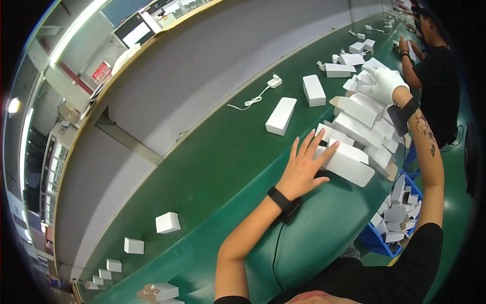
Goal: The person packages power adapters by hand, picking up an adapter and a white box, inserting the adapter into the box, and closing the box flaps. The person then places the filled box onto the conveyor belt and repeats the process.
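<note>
Small box row: six white boxes (134, 246), spaced out in a line along the far side of the green counter (212, 162), lower left
Opened box group: white with brownish inner flaps (164, 291), cut by the lower edge
Adapter: one, white (274, 81), its pale cord bundled and trailing left
Standing stock: two longer white boxes (281, 116), side by side and apart, between adapter and pile
Left hand: bare (305, 164), palm down, fingers spread, fingertips over the left end of the pile (black strap (281, 199) at the wrist, thin dark cable running down)
Box pile: many white cartons (357, 129), heaped and overlapping at the counter's near edge, several flaps open, between the two hands
Right hand: white-gloved (386, 83), at the pile's far end; whether it pinches a carton cannot be told, white on white
Crate: blue (374, 240), below the counter edge, filled with white cartons
Co-worker: black top (439, 76), far right, hands at a pale item
</note>
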{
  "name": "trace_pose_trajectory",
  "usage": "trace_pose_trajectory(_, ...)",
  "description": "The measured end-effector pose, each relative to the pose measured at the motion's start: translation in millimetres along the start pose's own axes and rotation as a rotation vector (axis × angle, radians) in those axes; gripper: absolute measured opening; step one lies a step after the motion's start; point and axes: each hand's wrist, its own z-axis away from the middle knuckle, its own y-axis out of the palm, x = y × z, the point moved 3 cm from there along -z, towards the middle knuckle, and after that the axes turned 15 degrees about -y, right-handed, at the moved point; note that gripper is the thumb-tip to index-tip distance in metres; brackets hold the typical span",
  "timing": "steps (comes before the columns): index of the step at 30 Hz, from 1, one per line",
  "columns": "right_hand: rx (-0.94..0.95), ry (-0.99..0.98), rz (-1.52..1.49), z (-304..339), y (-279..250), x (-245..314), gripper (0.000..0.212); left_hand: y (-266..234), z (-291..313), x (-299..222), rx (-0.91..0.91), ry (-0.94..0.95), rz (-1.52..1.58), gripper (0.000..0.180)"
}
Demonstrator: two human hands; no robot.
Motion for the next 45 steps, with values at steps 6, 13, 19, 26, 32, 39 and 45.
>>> trace_pose_trajectory(6,-0.149,-0.275,-0.101,-48.3,-48.4,114.7,0.055,-15.2,44.8,24.1,-0.25,-0.096,0.224,0.053)
trace_pose_trajectory(13,0.118,-0.304,-0.192,-188.9,14.0,196.2,0.051,14.9,101.4,51.4,0.089,-0.442,0.575,0.021)
trace_pose_trajectory(19,-0.176,-0.201,-0.236,-287.2,122.8,203.0,0.045,26.7,134.1,46.6,-0.037,-0.23,0.57,0.023)
trace_pose_trajectory(26,-0.235,-0.605,-0.184,-407.8,256.8,92.4,0.038,51.3,125.7,50.8,0.036,-0.34,0.874,0.017)
trace_pose_trajectory(32,-0.143,-0.822,-0.067,-464.5,337.4,127.5,0.031,87.9,127.9,54.6,-0.025,-0.464,0.98,0.02)
trace_pose_trajectory(39,-0.188,-0.982,0.003,-465.5,348.5,141.0,0.024,86.8,119.0,57.4,-0.004,-0.421,0.966,0.02)
trace_pose_trajectory(45,-0.427,-1.024,-0.276,-432.4,255.0,195.7,0.022,89.4,124.9,62.6,-0.013,-0.38,0.972,0.016)
